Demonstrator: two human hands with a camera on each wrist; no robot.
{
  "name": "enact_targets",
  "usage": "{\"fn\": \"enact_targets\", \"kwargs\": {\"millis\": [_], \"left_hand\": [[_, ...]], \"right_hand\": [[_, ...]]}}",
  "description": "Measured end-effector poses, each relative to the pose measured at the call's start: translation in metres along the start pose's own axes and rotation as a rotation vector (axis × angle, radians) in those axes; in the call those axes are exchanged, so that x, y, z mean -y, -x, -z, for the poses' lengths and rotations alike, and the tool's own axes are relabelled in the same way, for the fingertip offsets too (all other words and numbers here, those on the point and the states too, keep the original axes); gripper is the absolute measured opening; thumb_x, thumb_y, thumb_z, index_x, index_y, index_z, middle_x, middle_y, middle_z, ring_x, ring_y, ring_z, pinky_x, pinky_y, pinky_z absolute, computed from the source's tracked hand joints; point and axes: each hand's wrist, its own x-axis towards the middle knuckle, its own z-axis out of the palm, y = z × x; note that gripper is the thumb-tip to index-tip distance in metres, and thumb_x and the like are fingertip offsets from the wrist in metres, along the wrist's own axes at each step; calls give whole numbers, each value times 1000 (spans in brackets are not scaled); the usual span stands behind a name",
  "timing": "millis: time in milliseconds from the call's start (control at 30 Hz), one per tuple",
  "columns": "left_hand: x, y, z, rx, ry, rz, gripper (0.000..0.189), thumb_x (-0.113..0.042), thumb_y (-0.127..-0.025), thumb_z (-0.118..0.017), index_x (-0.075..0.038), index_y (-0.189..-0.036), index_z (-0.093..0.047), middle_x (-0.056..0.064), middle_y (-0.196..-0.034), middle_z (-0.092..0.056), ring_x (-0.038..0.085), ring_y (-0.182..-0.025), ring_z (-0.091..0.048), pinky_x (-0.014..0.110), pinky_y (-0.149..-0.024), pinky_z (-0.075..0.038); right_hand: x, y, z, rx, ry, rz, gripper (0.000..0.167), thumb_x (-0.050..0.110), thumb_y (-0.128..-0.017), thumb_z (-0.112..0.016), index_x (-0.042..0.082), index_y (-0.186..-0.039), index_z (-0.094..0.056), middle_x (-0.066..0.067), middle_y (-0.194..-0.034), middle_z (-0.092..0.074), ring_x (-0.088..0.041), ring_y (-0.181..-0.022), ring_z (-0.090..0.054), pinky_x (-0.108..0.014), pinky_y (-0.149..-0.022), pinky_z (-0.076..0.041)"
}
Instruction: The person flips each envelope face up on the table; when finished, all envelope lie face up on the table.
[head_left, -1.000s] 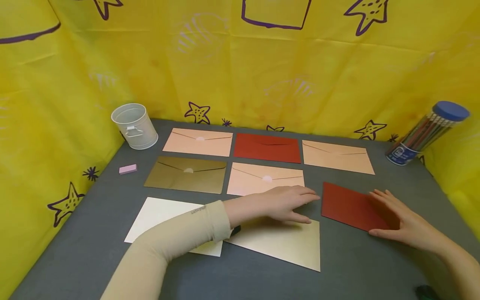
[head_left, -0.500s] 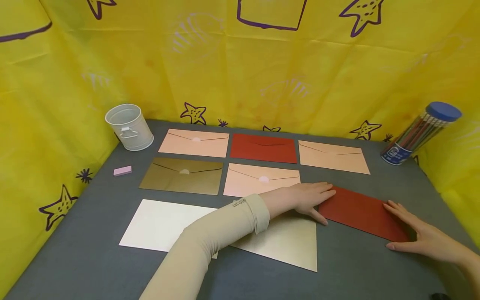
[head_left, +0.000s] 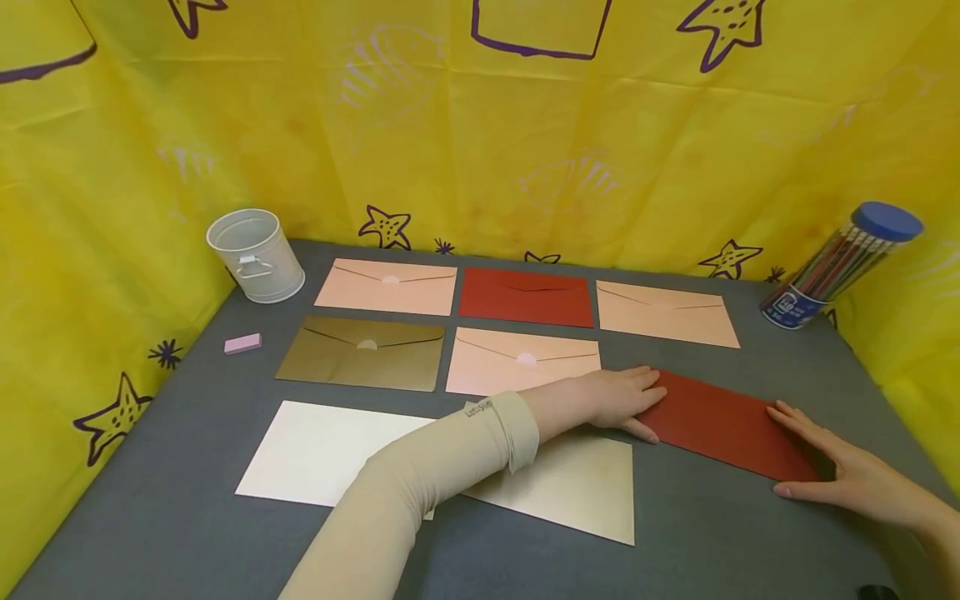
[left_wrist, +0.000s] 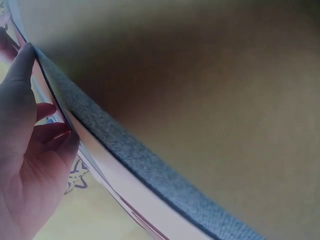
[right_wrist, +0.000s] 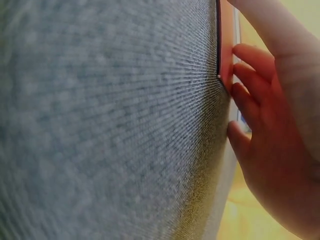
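Observation:
A plain red envelope (head_left: 723,421) lies flat on the grey table, slightly aslant, at the right of the head view. My left hand (head_left: 618,398) reaches across to its left end, fingertips right at the edge and thumb spread toward the near side. At the opposite end, my right hand (head_left: 843,467) has fingers on the far corner and thumb at the near corner. The right wrist view shows those fingers extended along the table beside the red envelope (right_wrist: 227,45). Beneath my left forearm lies a pale gold envelope (head_left: 570,483), partly hidden.
Beyond are a pink envelope (head_left: 525,362), a dark gold one (head_left: 360,358), and a back row including a red envelope (head_left: 525,296) and a peach one (head_left: 667,317). A white envelope (head_left: 322,450) lies left. A metal bucket (head_left: 258,258), pink eraser (head_left: 242,343) and pencil tub (head_left: 832,271) stand around.
The red envelope and my right hand have shifted slightly right and nearer. My left hand has moved right from over the pale gold envelope to the red envelope's left end.

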Motion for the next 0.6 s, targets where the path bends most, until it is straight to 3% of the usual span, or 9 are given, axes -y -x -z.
{"fn": "enact_targets", "kwargs": {"millis": [133,233,300,367,467,600], "left_hand": [[0,0,0,-6,-36,-8,82,-69,-93,-38,-19,-157,-22,2,-162,-14,14,-148,-10,20,-113,-18],[2,0,0,-14,-6,-18,87,-70,-91,-42,-17,-156,-22,2,-162,-15,14,-148,-10,19,-114,-15],[5,0,0,-17,42,-29,91,-71,-89,-47,-15,-156,-21,2,-162,-15,14,-148,-10,18,-114,-11],[9,1,-1,-14,106,-39,93,-70,-87,-51,-15,-156,-21,1,-162,-14,12,-148,-9,17,-114,-9],[14,1,-2,-14,196,-44,92,-66,-87,-56,-17,-156,-22,-2,-162,-13,10,-148,-8,17,-114,-9],[18,2,-3,-22,255,-53,89,-63,-87,-60,-18,-156,-25,-4,-162,-15,8,-147,-9,18,-114,-11]], "right_hand": [[-2,0,2,-3,20,-5,98,28,-86,-76,23,-158,-10,-23,-160,4,-48,-142,7,-77,-86,-19],[-6,0,3,3,50,-6,99,30,-86,-75,24,-158,-8,-22,-160,4,-55,-140,-1,-76,-84,-21],[-10,0,4,6,66,-1,99,30,-86,-75,25,-158,-7,-19,-161,4,-37,-145,5,-74,-84,-24],[-13,0,4,14,81,11,100,29,-87,-74,25,-158,-5,-13,-161,5,-8,-143,10,-73,-84,-25],[-17,-1,4,25,86,34,100,27,-88,-73,25,-158,-2,0,-160,9,28,-117,8,-71,-84,-28],[-19,-2,4,32,84,58,101,25,-88,-73,24,-158,-1,14,-156,10,32,-112,6,-71,-83,-29]]}}
